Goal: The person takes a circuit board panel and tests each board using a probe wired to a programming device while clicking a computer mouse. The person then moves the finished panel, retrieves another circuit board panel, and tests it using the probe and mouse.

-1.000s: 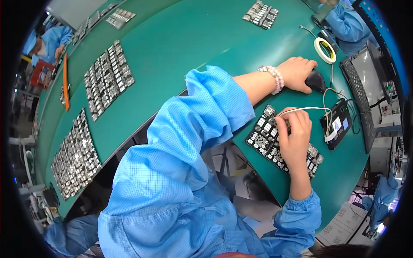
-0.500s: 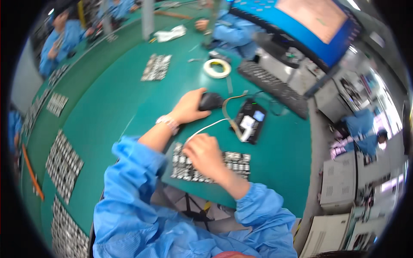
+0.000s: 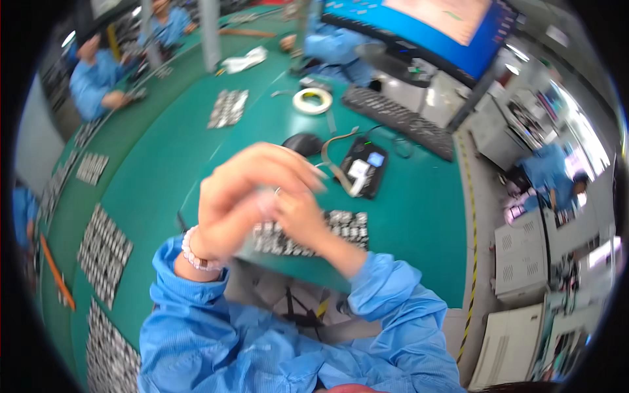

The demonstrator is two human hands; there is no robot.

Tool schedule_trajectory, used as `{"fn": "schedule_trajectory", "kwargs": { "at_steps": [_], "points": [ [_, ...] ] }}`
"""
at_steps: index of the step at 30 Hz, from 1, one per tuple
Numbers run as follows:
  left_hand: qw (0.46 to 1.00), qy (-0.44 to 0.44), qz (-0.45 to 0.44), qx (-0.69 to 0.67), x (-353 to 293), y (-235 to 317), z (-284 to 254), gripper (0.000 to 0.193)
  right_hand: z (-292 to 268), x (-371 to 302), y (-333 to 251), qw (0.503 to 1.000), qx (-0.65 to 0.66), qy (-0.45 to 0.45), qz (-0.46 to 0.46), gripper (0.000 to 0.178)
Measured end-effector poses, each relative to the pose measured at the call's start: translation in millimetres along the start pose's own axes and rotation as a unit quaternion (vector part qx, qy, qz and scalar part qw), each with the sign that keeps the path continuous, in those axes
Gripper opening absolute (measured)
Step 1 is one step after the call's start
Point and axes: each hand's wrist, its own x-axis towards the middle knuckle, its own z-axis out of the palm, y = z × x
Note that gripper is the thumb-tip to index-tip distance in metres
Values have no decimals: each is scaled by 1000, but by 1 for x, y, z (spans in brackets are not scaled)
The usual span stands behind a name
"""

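My left hand [image 3: 252, 187] is raised over the near part of the table, fingers bent toward my right hand and smeared by motion; a beaded bracelet [image 3: 196, 252] circles its wrist. Just beyond it, my right hand [image 3: 301, 219] is closed, its fingertips partly covered by the left. A thin white cable [image 3: 320, 166] runs from the black box [image 3: 364, 169] toward my right fingertips and goes out of sight behind my left hand. Beneath both hands lies a block of small metallic parts [image 3: 347, 226] in rows. The black mouse [image 3: 303, 144] sits untouched behind my left hand.
A keyboard [image 3: 400, 120] and monitor [image 3: 419, 33] stand at the far right, near a tape roll [image 3: 312, 101]. More blocks of small parts [image 3: 103, 255] lie along the left. Co-workers in blue [image 3: 98, 82] sit beyond the table. A metal post [image 3: 209, 36] rises at the far edge.
My left hand has let go of the mouse and come back toward me, up beside my right hand. The right hand stays above the metallic parts. The whole view has shifted slightly.
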Motion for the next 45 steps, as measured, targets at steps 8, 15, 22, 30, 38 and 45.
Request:
{"fn": "schedule_trajectory", "kwargs": {
  "at_steps": [8,15,22,30,38,45],
  "points": [
    [994,25,100,24,-79,98,-1,27,1,0,7,997,53,-51,-8,11],
    [992,86,-67,56,-169,110,-50,24,-10,27,0,993,78,-87,23,14],
    [865,327,-303,230,-243,168,-105,25,-8,14,-9,994,68,-86,17,14],
    [857,300,-365,205,-208,102,-90,23,-13,7,0,999,51,-4,13,14],
    [914,195,-337,114,-149,17,-80,14,5,4,1,998,33,-43,45,13],
    [924,81,-324,184,-82,-78,-80,12,7,-2,2,998,28,-8,50,14]
  ]
}}
